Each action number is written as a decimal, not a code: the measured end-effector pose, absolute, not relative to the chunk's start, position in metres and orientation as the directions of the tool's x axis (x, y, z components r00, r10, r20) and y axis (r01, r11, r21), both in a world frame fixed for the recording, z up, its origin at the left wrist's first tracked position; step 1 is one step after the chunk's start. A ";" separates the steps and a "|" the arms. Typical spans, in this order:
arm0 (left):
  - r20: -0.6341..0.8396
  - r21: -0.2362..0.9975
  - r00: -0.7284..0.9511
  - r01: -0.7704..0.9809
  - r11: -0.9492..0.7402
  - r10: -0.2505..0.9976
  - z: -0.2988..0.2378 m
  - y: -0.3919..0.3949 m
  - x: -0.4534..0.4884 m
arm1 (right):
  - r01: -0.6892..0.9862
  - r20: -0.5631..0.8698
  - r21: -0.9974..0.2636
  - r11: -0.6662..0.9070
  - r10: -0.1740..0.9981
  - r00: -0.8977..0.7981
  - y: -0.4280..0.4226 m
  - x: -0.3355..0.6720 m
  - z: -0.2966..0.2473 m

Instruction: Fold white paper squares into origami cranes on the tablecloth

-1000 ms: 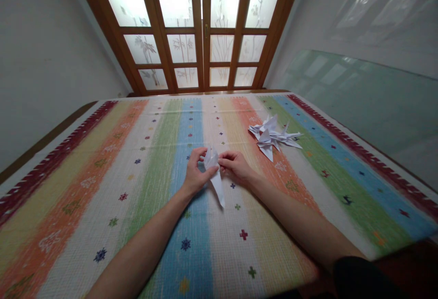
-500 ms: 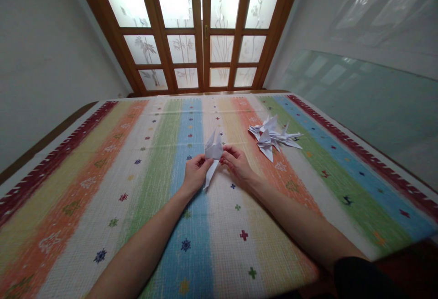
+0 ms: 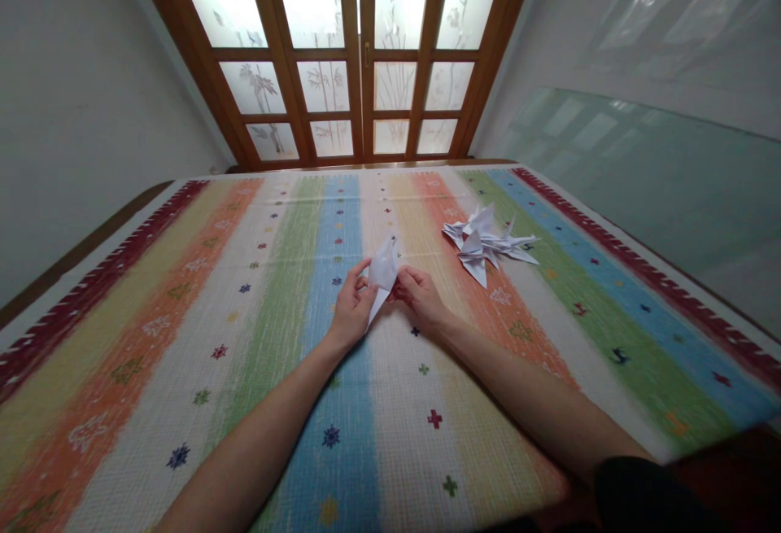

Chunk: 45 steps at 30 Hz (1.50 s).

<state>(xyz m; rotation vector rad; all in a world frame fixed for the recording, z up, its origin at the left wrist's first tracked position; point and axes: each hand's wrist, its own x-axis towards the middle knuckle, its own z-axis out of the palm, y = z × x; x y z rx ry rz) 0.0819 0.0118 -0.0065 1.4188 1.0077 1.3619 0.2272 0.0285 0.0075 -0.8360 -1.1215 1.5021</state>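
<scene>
White folded paper (image 3: pixel 384 266) is held between my hands, left of the heaped origami cranes (image 3: pixel 482 243) and nearer me. My left hand (image 3: pixel 352 303) pinches one side, thumb against fingers — my right hand (image 3: pixel 421 297), fingers narrowed, pinches the edge facing the cranes. Striped tablecloth (image 3: pixel 274 289) spreads beneath them.

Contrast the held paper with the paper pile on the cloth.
The held paper is a single piece; the paper pile has several, overlapping. The held paper is gripped by the left hand; the paper pile rests untouched on the striped cloth. Both are white and folded.
</scene>
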 end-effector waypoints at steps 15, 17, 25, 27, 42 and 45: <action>0.515 0.808 -0.012 0.341 -0.480 0.857 0.000 0.003 0.082 | -0.124 0.167 -0.980 0.156 0.983 -0.081 0.019 0.221 0.006; 0.558 0.762 0.078 0.347 -0.547 0.826 0.003 0.000 0.082 | -0.056 0.215 -0.975 0.214 0.977 0.003 0.017 0.221 0.006; 0.299 0.952 0.191 0.010 -0.306 0.935 -0.001 0.006 0.087 | -0.034 0.278 -0.961 0.276 0.952 -0.132 0.021 0.227 0.006; 0.285 0.959 0.176 -0.054 -0.280 0.942 0.001 0.006 0.086 | -0.028 0.282 -0.959 0.281 0.948 -0.150 0.023 0.228 0.006; 0.138 0.960 -0.045 -0.238 -0.145 0.989 0.006 0.017 0.079 | -0.283 0.107 -0.956 0.078 0.990 -0.089 0.032 0.227 0.002; 0.158 0.967 -0.055 -0.193 -0.166 0.986 0.004 0.020 0.078 | -0.234 0.192 -0.958 0.164 0.976 -0.103 0.032 0.231 0.004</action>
